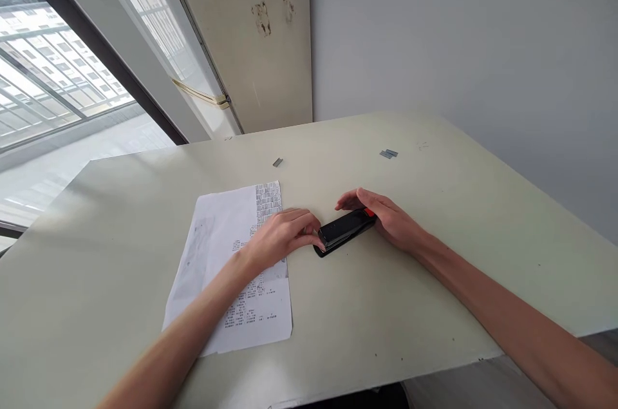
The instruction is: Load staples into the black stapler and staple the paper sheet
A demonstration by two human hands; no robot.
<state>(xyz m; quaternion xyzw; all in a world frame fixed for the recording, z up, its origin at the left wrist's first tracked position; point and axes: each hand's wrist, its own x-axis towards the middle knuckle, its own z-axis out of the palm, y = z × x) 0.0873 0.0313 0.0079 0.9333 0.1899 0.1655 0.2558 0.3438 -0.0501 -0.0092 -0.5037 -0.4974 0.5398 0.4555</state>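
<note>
A black stapler (345, 227) with a red part at its right end lies on the table between my hands. My left hand (290, 232) has thumb and fingers closed on the stapler's left end. Around the red end curves my right hand (381, 212), its palm against the stapler and its fingers reaching behind it. Printed paper sheets (226, 216) lie under my left forearm and wrist.
Toward the back of the pale table (434, 254) lie a small staple strip (278, 162) and, further right, several more staple strips (389, 154). A fridge (270, 74) and a grey wall (458, 42) stand behind the table; a window (53, 67) is at left.
</note>
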